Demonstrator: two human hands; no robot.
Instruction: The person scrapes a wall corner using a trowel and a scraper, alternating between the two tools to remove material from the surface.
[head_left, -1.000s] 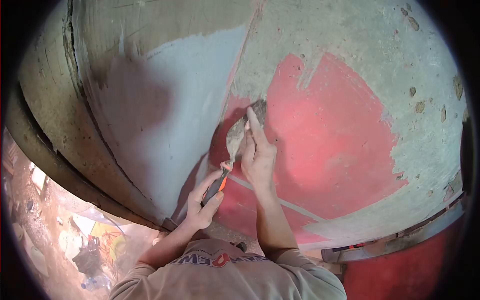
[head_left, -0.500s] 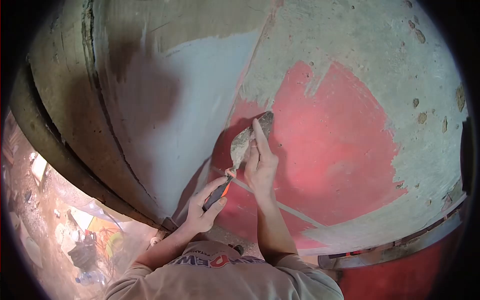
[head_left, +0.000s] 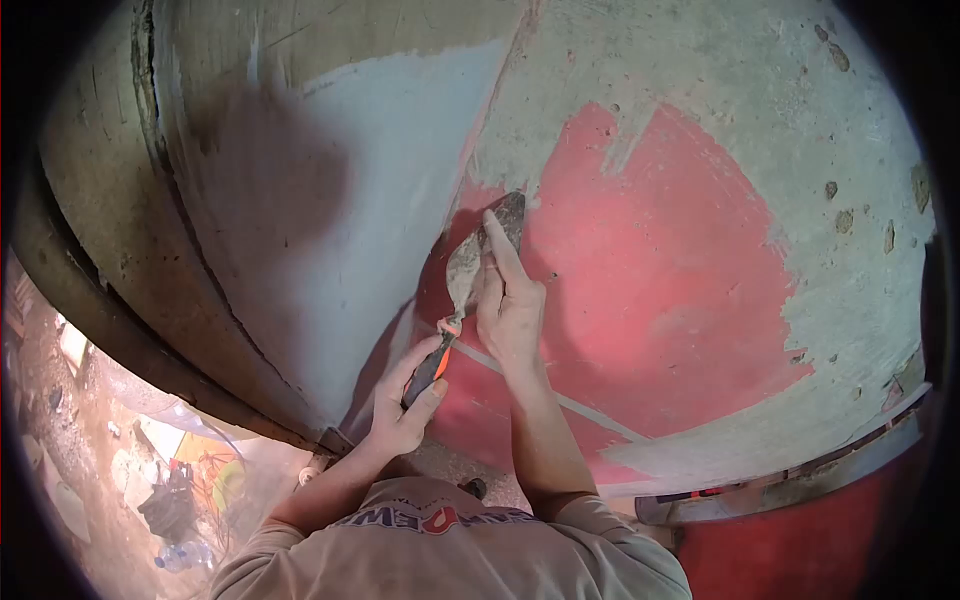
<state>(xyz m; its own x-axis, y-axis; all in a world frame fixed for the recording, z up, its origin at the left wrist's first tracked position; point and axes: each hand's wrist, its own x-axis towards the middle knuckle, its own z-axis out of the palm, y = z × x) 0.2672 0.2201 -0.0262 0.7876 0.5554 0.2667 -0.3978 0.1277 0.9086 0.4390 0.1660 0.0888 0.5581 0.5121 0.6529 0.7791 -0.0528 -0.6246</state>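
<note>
A trowel [head_left: 463,266] lies angled against the pink-red coated patch of wall [head_left: 640,290], its dark, stained tip toward the grey border. My left hand [head_left: 403,400] is wrapped round its black and orange handle [head_left: 427,376]. My right hand [head_left: 512,310] grips the blade, the forefinger stretched along it toward the tip and the other fingers bent. These fingers hide part of the blade. Whether putty sits under the blade cannot be seen.
Left of a corner line stands a pale grey-white coated wall panel [head_left: 360,200]. Bare grey concrete [head_left: 720,70] with small pits surrounds the pink-red patch. A curved ledge [head_left: 130,330] runs down the left. Below lie a plastic bottle [head_left: 183,556] and other debris.
The trowel and both hands appear slightly higher and further left in the view, and the wall has shifted the same way. Both hands keep their hold on the trowel.
</note>
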